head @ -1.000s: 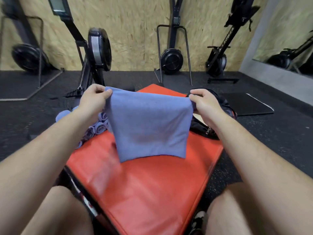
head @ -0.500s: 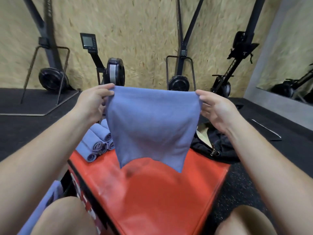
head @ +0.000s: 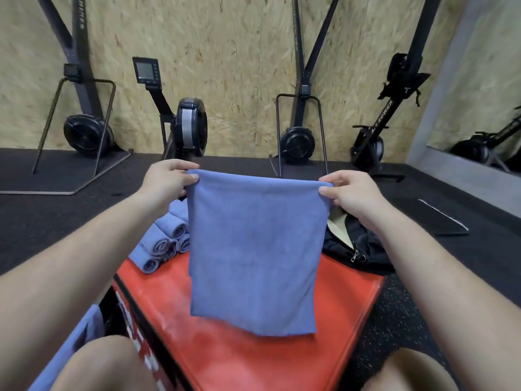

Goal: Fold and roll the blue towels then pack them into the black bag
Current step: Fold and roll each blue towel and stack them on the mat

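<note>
Left hand (head: 166, 179) and right hand (head: 349, 193) each pinch a top corner of the towel (head: 253, 249), hanging it flat above the box (head: 253, 362), likely to square it for folding. Rolls (head: 163, 241) lie at ten o'clock, the bag (head: 355, 244) at two.

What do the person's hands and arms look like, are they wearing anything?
The left hand and the right hand are bare, with no gloves and no rings that I can see. The forearms are bare too: no sleeves reach into the picture, and there is no watch or band at either wrist.
</note>
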Available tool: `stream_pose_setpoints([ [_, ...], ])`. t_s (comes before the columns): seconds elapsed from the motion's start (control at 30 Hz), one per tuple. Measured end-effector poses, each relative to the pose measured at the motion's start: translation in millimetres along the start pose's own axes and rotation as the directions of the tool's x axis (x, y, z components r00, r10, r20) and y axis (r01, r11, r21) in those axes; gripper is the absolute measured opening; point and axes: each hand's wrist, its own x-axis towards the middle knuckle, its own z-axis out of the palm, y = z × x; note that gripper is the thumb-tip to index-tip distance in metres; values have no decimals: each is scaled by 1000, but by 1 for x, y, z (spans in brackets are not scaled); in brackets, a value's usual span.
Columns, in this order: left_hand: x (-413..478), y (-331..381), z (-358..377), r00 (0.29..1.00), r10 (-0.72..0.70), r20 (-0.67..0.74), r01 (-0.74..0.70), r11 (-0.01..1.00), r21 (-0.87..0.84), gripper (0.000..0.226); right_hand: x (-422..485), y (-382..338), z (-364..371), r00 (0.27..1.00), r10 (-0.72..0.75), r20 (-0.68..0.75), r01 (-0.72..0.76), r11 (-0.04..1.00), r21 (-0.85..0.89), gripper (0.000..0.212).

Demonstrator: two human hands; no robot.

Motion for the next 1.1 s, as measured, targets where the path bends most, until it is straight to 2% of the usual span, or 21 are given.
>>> stream_pose_setpoints([
  [0.1, 13, -11, 12, 999, 16, -36, -13, 996, 88, 11, 18, 12, 16, 997, -19, -69, 11, 993, -121, 12],
  [0.3, 49, 4, 26, 985, 148, -91, -127, 970, 207, 9, 52, 5, 13, 977, -113, -178, 99, 991, -87, 11],
  [0.4, 52, 2, 31, 991, 124, -48, -117, 986, 121, 14, 52, 8, 8, 987, -81, -139, 85, 996, 22, 12],
  [0.47, 45, -10, 33, 994, 112, 11, -113, 993, 42, 17, 45, 25, 9, 992, -60, -111, 63, 998, 19, 13],
  [0.53, 32, -35, 36, 993, 109, 46, -111, 993, 39, 18, 32, 52, 14, 995, -39, -92, 37, 999, -29, 16],
  [0.63, -1, -91, 42, 996, 37, 77, -45, 993, 107, 18, 1, 103, 30, 999, 52, -15, -54, 991, -125, 15],
  [0.7, -28, -135, 46, 992, -49, 112, 40, 996, 82, 22, -25, 144, 45, 992, 119, 33, -112, 979, -170, 12],
  [0.87, -81, -225, 44, 962, -248, 115, 230, 962, 150, 24, -84, 218, 72, 963, 229, 142, -171, 927, -334, 13],
  [0.97, -98, -239, 45, 922, -351, 163, 299, 913, 279, 21, -96, 229, 72, 936, 282, 212, -168, 884, -436, 11],
  [1.1, -105, -234, 44, 922, -358, 146, 283, 883, 375, 10, -96, 222, 69, 881, 382, 279, -213, 848, -486, 18],
])
